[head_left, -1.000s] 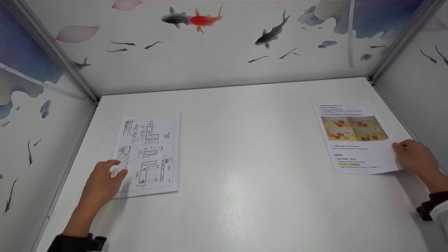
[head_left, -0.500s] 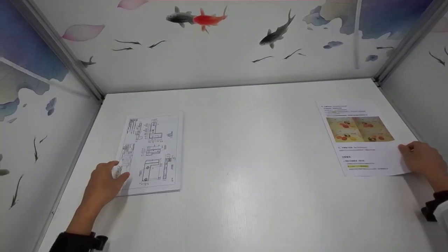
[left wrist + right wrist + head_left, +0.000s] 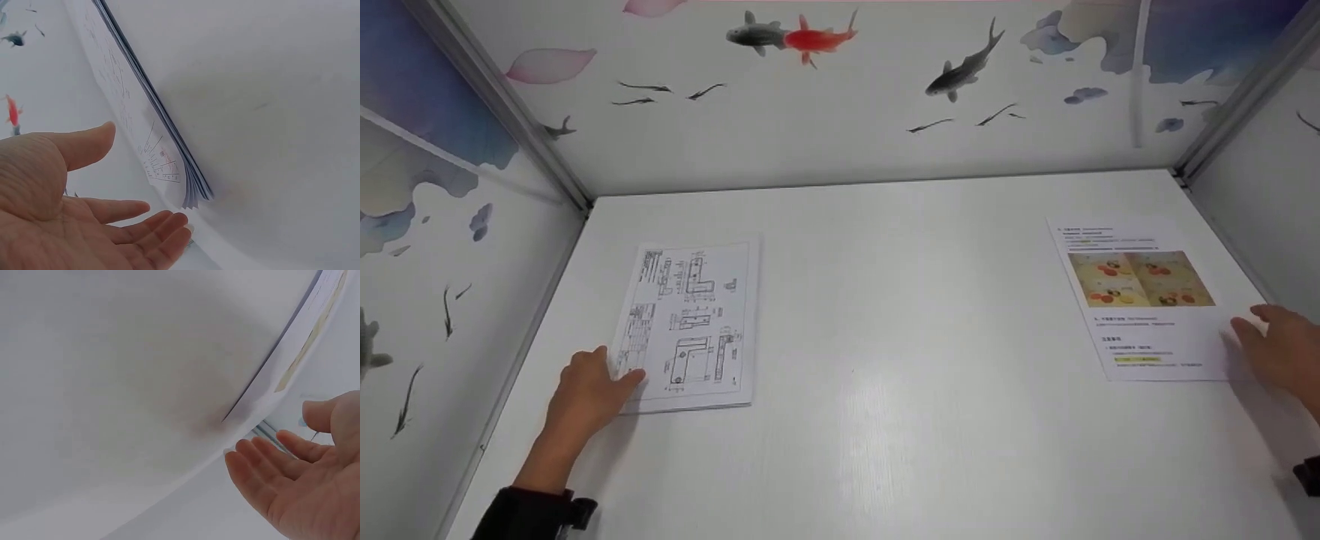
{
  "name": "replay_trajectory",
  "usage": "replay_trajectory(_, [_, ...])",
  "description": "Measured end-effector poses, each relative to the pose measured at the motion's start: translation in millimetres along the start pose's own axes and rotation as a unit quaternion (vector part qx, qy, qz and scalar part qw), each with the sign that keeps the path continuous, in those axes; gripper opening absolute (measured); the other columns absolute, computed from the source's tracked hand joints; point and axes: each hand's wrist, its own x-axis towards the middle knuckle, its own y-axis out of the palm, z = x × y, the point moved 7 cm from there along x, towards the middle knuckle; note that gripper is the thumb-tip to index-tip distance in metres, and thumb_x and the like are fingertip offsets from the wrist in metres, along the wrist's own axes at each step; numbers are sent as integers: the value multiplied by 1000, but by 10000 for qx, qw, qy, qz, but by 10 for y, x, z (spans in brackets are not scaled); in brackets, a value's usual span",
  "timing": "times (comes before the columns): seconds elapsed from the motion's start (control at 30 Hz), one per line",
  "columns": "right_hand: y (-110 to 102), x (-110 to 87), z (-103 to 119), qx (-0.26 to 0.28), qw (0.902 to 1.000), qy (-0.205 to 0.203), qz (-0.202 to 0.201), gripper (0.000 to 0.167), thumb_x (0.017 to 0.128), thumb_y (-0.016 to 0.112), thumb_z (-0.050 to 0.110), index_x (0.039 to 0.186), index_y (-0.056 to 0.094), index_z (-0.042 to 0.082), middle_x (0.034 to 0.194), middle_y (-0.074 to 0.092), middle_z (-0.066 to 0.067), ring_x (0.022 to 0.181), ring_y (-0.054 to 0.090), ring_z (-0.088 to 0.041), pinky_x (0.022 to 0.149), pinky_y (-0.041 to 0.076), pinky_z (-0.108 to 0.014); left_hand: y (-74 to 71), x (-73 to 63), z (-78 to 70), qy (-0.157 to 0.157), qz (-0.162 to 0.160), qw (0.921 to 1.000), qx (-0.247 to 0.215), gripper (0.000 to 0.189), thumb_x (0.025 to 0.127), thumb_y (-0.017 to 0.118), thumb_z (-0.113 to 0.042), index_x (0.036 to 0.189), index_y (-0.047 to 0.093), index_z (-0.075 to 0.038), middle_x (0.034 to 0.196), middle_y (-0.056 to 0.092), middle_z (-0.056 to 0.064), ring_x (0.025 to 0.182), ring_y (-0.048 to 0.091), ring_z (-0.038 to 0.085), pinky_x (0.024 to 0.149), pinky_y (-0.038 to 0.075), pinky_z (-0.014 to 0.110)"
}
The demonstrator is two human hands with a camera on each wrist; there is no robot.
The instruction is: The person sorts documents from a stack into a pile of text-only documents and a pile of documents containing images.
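A stack of paper sheets (image 3: 697, 322), with a technical drawing on top, lies at the left of the table. My left hand (image 3: 587, 396) is at its lower left corner, thumb and fingers spread apart. In the left wrist view this hand (image 3: 84, 208) has nothing in its grasp, and the stack's layered edge (image 3: 152, 95) shows beyond it. On the right lies a printed sheet (image 3: 1155, 341) with a fruit picture and yellow-highlighted text. Beside its lower right corner is my right hand (image 3: 1282, 356), fingers loose. The right wrist view shows that palm (image 3: 315, 478) holding nothing.
The white table (image 3: 900, 420) is enclosed by a back panel (image 3: 840, 127) printed with fish and by panels at left and right. Metal corner posts (image 3: 1222, 124) stand at its far corners.
My right hand has let go of the printed sheet's corner, and the lifted edge now lies flat. My left hand stays near the stack's corner. The head view has shifted slightly.
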Motion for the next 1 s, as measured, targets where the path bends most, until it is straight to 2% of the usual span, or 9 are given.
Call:
replay_trajectory(0.13, [95,-91,94,-243,9965,-791,84,82,109,40,45,152,8,-17,154,3,-45,137,9,-67,105,14,-77,0,4,30,-138,29,9999,69,82,99,64,-29,143,25,28,128,39,48,99,53,48,73,50,51])
replay_trajectory(0.27, [214,-159,160,-506,9902,-1227,430,91,107,41,51,152,3,-17,155,-5,-45,137,-2,-68,103,9,-78,3,35,43,-273,-39,9996,23,83,97,65,-34,140,29,27,121,43,45,94,54,45,69,50,48])
replay_trajectory(0.4, [298,-191,216,-897,9799,-1590,806,93,106,46,49,149,6,-22,151,3,-48,135,5,-69,104,13,-78,15,87,28,-349,-160,9992,121,81,94,68,-42,130,38,24,112,47,38,91,52,42,65,47,45])
replay_trajectory(0.47, [320,-193,247,-1106,9742,-1759,878,89,106,51,42,147,10,-25,148,12,-49,131,17,-69,104,17,-77,15,112,17,-397,-202,9987,237,79,92,69,-46,122,42,22,107,47,36,92,49,44,64,45,45])
replay_trajectory(0.57, [338,-180,258,-1276,9707,-1820,916,86,104,57,35,145,14,-27,144,18,-49,121,29,-67,101,23,-78,18,144,1,-499,-199,9980,333,79,89,70,-49,117,47,21,104,46,34,96,44,46,65,43,46])
replay_trajectory(0.63, [341,-172,251,-1283,9716,-1750,946,85,103,59,32,145,15,-26,143,19,-49,116,30,-66,100,25,-78,36,161,-1,-561,-141,9978,327,78,89,71,-49,116,49,20,103,46,33,97,43,46,66,43,46])
replay_trajectory(0.9, [331,-151,241,-1253,9735,-1644,984,88,102,60,35,146,13,-26,145,15,-50,120,28,-68,100,23,-78,79,168,33,-698,-91,9975,68,74,87,76,-43,118,54,20,99,48,30,85,51,39,59,45,40])
replay_trajectory(1.0, [331,-146,230,-1196,9742,-1621,1014,91,103,58,38,146,11,-26,148,11,-50,128,19,-70,102,19,-78,80,159,30,-717,-212,9972,-20,73,86,77,-41,118,53,19,99,48,29,83,52,38,59,45,40])
